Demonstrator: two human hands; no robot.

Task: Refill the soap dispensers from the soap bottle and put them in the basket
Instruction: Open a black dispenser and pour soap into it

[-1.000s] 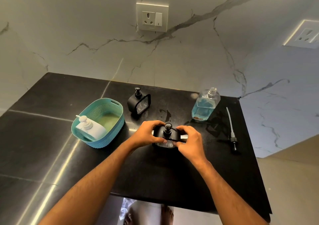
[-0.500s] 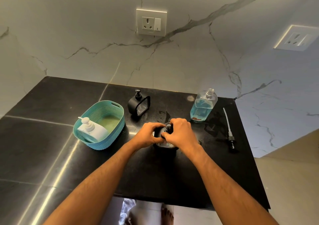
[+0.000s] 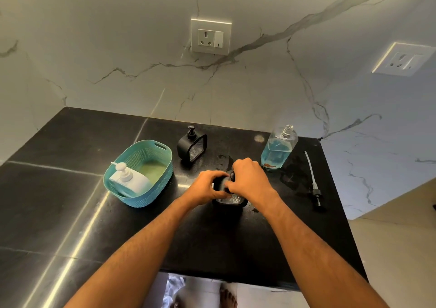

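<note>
- The near black dispenser [image 3: 230,198] stands on the dark counter [image 3: 70,213] at the middle of the view. Both hands are on it.
- The left hand [image 3: 204,187] is wrapped around the body from its nine o'clock side, fingers curled onto it, which looks like a steadying hold.
- The right hand [image 3: 249,177] covers the top, fingers closed over the pump head. I'd judge this to be the cap being turned, though which way I cannot tell.
- To do it well: hold the body flat to the counter with the left hand and let only the right wrist turn, so the pump goes in straight, not cross-threaded.
- There is a wet patch [image 3: 223,160] on the counter at twelve o'clock from the hands. Slippery fingers could let the body spin, so a firm grip matters.
- The soap bottle [image 3: 278,149] stands open at two o'clock, about half full of blue liquid, with its own pump [image 3: 313,182] lying loose at three o'clock.
- A second black dispenser [image 3: 192,146] waits at eleven o'clock.
- The teal basket [image 3: 162,166] sits at nine o'clock and already holds a white dispenser [image 3: 129,180].
</note>
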